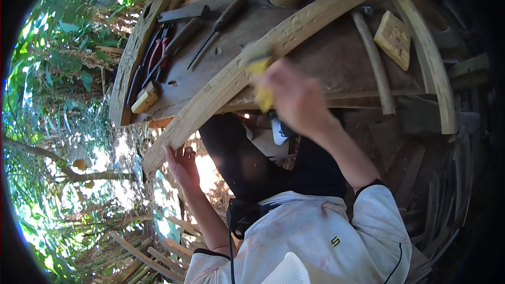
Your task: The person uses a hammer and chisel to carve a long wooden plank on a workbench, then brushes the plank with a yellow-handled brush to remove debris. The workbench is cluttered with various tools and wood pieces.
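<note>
A long, pale, slightly curved wooden plank point(218, 92) lies diagonally over the workbench, its near left end jutting past the edge. My left hand point(184, 167) grips that end, fingers curled at its lower side. Over the plank's middle, my right hand point(294, 94) is closed round a yellow tool point(264, 92) with a darker upper part. Motion smears this hand and the tool, so the tool's exact kind cannot be made out. The tool's dark end is at the plank's surface; whether it touches is unclear.
On the bench point(244, 26) lie a screwdriver-like tool point(226, 18), red-handled pliers point(158, 52), a wooden-handled tool point(181, 37) and a small wood block point(144, 100). To the right are a hammer point(373, 63), a yellowish block point(393, 39) and a curved wood strip point(434, 66).
</note>
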Demonstrator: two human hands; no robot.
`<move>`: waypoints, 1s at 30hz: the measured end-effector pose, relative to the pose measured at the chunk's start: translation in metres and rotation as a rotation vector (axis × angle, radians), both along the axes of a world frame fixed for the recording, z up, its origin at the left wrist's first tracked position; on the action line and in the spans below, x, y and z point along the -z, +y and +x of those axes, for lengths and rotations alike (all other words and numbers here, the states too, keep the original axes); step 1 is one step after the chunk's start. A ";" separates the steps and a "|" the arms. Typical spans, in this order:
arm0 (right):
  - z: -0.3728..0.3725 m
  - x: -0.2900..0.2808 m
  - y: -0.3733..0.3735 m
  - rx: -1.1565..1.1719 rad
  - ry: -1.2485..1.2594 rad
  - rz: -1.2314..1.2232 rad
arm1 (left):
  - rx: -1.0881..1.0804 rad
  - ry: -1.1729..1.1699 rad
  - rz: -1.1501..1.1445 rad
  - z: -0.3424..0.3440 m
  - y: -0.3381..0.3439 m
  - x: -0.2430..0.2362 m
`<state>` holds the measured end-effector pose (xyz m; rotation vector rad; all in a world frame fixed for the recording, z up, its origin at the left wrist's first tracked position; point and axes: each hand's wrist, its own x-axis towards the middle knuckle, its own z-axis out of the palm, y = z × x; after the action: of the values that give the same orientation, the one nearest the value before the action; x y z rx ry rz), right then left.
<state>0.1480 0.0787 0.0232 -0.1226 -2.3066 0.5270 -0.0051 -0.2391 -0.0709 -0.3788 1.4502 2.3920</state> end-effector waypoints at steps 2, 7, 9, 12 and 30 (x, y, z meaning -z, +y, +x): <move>0.000 -0.009 -0.003 -0.218 -0.020 -0.084 | -0.019 -0.007 -0.003 -0.001 -0.001 -0.001; 0.007 -0.018 0.073 0.100 0.120 -0.184 | 0.011 0.000 -0.010 -0.001 0.001 -0.001; 0.016 -0.028 0.101 0.404 0.097 -0.027 | 0.031 0.005 0.008 -0.003 -0.003 0.001; 0.019 -0.027 0.077 0.246 -0.016 0.080 | 0.026 0.000 0.031 -0.004 -0.005 0.009; 0.046 -0.062 0.210 0.640 -0.108 0.169 | 0.055 0.031 0.048 -0.009 -0.004 0.013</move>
<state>0.1943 0.2886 0.0849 -0.7888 -2.2347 -0.0027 -0.0144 -0.2433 -0.0840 -0.2872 1.3947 2.3942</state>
